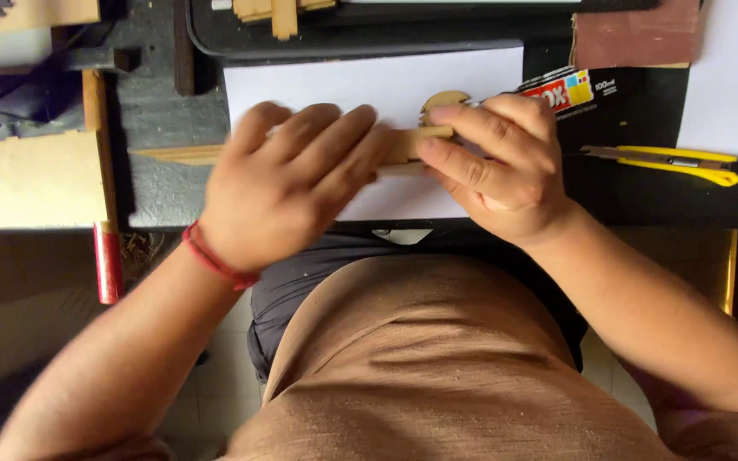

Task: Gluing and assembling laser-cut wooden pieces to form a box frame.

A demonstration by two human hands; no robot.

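A long thin wooden strip (183, 154) lies across a white sheet of paper (386, 85) on a dark table. My left hand (288, 183), with a red band on the wrist, lies flat over the strip's middle, fingers together and blurred. My right hand (497, 158) pinches the strip's right end between thumb and fingers. A small rounded wooden piece (442, 99) shows just above my right fingers. The strip's left end tapers to a point past my left hand.
A yellow utility knife (672, 162) lies to the right. A glue tube (567, 90) and a brown sanding sheet (638, 34) are at the back right. A dark tray (360, 34) with wooden bits sits at the back. Wooden boards (27, 175) are at left.
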